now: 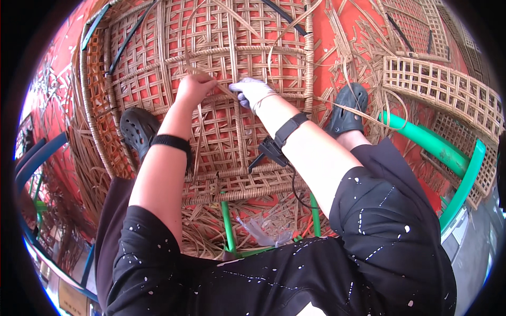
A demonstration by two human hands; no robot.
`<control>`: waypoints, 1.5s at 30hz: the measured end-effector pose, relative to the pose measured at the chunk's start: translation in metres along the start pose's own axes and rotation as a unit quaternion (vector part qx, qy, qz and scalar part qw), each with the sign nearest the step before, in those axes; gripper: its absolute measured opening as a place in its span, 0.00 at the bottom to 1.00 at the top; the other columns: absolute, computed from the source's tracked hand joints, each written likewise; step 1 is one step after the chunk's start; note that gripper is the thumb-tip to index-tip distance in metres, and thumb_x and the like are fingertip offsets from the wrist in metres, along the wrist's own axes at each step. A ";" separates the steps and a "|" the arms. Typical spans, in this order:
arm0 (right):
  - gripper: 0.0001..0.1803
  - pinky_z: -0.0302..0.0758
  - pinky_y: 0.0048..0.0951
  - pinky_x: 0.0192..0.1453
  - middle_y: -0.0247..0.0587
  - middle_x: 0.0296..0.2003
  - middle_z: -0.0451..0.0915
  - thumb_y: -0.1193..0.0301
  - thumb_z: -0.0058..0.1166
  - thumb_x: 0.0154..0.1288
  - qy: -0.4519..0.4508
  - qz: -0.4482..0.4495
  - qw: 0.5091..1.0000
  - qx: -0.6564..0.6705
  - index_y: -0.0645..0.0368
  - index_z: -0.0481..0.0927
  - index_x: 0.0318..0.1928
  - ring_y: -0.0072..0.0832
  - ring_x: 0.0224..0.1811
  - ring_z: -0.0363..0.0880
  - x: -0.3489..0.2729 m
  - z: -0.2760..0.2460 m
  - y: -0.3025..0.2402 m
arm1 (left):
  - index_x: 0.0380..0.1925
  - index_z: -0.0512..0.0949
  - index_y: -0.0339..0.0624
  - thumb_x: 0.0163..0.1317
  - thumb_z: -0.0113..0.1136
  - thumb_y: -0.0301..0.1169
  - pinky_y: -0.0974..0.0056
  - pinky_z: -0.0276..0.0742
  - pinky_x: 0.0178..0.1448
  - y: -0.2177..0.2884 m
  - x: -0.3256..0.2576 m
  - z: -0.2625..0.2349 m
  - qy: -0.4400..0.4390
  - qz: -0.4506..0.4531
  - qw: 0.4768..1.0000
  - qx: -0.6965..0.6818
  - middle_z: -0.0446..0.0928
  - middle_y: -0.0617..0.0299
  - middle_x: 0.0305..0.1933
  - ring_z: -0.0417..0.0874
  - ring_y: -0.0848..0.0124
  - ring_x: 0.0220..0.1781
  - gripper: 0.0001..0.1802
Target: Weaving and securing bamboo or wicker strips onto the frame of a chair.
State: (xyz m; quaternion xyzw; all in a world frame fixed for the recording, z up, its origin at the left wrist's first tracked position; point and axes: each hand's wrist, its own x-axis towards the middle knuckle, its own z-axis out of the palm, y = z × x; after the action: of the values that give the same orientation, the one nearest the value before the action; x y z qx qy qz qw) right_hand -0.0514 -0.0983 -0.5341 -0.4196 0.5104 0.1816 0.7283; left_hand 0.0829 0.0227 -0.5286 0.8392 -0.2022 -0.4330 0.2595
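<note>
A large woven cane panel (142, 79), with an open grid and a wrapped rim, lies in front of me between my feet. My left hand (195, 89), bare, is closed in a pinch on a flat tan cane strip (224, 89) above the middle of the weave. The strip slants across to my right hand (254, 94), which wears a pale glove. Its fingers are curled in around the strip's other end, against a doubled upright of the weave. Exactly where the fingertips meet the strip is partly hidden. Other loose strips curve up past both hands.
Black clogs (139, 131) flank the panel. A smaller woven lattice piece (443, 87) lies at the right beside green tubes (427, 142). Cane scraps (342, 47) litter the red floor. A clear plastic bag (266, 231) sits near my lap; blue chair-like rails (39, 158) stand left.
</note>
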 end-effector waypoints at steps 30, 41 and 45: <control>0.15 0.72 0.40 0.48 0.47 0.40 0.78 0.62 0.45 0.58 -0.072 -0.197 0.619 -0.757 0.56 0.74 0.43 0.42 0.44 0.76 -0.006 -0.021 -0.050 | 0.38 0.80 0.46 0.54 0.55 0.35 0.69 0.77 0.36 0.006 0.033 0.054 -0.059 -0.060 0.965 -0.249 0.80 0.61 0.27 0.81 0.73 0.24 0.12; 0.24 0.70 0.46 0.44 0.55 0.35 0.77 0.54 0.32 0.66 0.130 -0.152 0.895 -0.399 0.58 0.78 0.37 0.51 0.39 0.75 -0.052 -0.005 0.063 | 0.49 0.70 0.42 0.49 0.59 0.26 0.60 0.67 0.58 0.005 -0.059 0.078 0.138 0.224 0.963 0.054 0.72 0.54 0.50 0.71 0.57 0.54 0.24; 0.25 0.70 0.40 0.41 0.52 0.29 0.77 0.53 0.35 0.66 0.098 -0.155 0.907 -0.380 0.62 0.78 0.33 0.44 0.33 0.75 -0.064 -0.010 0.066 | 0.52 0.67 0.44 0.48 0.60 0.30 0.58 0.63 0.62 0.009 -0.079 0.071 0.141 0.237 0.949 0.154 0.68 0.54 0.55 0.66 0.56 0.59 0.28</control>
State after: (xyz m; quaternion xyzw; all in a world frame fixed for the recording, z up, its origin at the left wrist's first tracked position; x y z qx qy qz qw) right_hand -0.1292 -0.0572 -0.5057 -0.7542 0.3999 0.2043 0.4791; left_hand -0.0202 0.0419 -0.5089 0.8494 -0.4208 -0.2001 0.2477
